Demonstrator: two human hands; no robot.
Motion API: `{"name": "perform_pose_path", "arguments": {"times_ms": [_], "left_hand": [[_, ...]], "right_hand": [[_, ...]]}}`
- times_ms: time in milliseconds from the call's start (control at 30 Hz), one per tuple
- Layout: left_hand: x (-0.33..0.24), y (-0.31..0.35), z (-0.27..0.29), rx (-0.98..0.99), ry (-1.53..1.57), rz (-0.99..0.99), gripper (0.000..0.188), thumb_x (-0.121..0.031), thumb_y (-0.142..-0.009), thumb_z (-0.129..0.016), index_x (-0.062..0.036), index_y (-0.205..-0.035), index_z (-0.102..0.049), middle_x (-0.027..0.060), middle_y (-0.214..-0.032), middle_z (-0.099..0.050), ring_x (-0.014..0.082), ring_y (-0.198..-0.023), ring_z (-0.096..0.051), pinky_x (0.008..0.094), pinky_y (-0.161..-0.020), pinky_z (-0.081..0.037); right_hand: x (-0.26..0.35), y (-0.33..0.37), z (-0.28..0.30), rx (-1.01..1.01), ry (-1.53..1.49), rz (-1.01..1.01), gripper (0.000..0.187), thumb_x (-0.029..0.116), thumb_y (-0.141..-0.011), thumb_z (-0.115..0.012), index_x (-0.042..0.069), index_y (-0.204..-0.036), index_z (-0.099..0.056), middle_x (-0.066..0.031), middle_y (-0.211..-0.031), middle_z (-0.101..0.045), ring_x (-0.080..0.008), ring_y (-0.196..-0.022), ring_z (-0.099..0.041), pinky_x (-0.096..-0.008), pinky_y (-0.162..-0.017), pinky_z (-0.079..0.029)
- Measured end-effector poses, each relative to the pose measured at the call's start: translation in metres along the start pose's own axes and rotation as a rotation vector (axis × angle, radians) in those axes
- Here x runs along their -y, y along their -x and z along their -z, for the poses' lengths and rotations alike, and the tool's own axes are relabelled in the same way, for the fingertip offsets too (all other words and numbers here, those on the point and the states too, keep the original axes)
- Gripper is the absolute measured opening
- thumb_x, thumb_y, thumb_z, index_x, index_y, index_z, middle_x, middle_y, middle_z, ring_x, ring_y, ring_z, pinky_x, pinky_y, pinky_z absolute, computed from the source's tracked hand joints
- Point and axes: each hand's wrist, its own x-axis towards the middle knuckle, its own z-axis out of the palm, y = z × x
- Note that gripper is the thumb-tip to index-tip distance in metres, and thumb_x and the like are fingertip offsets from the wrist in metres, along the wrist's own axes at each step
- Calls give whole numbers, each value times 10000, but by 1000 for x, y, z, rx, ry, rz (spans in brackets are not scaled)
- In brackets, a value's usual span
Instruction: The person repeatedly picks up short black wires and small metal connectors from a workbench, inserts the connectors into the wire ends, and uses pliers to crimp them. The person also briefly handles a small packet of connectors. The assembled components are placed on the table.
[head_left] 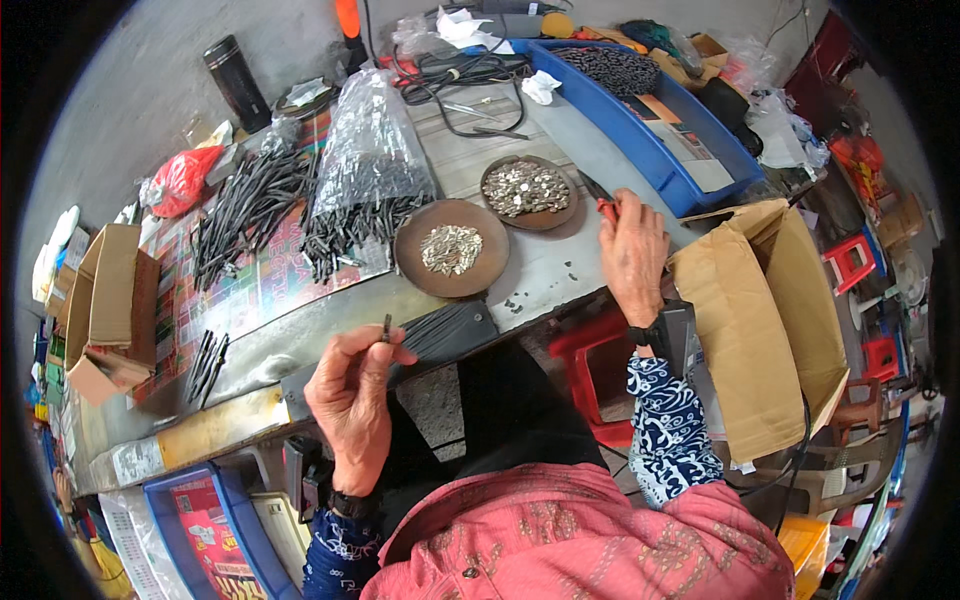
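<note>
My left hand (350, 395) is raised at the table's near edge, thumb and fingertips pinching a short, dark, thin piece (387, 326) upright. My right hand (637, 262) is closed round a red-handled tool (606, 211) with a dark pointed end, lying low over the table; its kind is partly hidden by the fingers. Between the hands stands a brown bowl (409, 268) of small silvery bits. Behind it is a second brown bowl (562, 213) holding rounder silvery pieces. A few dark crumbs (513, 303) lie on the tabletop near my right hand.
Bundles of thin black sticks (245, 205) and a plastic bag (370, 140) over more sticks lie left. Several loose sticks (207, 366) are near the front edge. A blue tray (560, 75) sits far right, cardboard boxes (745, 330) stand at both sides, and a red stool (585, 375) is below.
</note>
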Motion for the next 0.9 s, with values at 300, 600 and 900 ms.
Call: {"name": "perform_pose_path", "arguments": {"times_ms": [300, 600, 900], "left_hand": [[18, 1, -1, 23, 156, -51, 124, -95, -946, -621, 28, -960, -624, 62, -886, -660, 91, -703, -573, 221, -675, -471], [22, 3, 1, 21, 218, -46, 120, -98, -942, -629, 21, -959, -620, 58, -849, -665, 78, -682, -548, 211, -634, -458], [23, 2, 2, 27, 188, -45, 121, -99, -938, -635, 19, -959, -619, 57, -843, -661, 76, -677, -544, 205, -628, -455]], "right_hand": [[85, 14, 88, 57, -931, 80, 228, 100, -862, -674, -4, -1023, -552, -151, -981, -611, -296, -900, -632, -346, -818, -495], [141, 7, 116, 157, -785, 610, 211, 71, -729, -736, 11, -902, -632, -125, -969, -582, -264, -861, -606, -349, -737, -512], [151, 8, 119, 373, -649, 601, 169, 46, -742, -689, -4, -895, -637, -165, -1050, -606, -279, -895, -626, -354, -784, -513]]}}
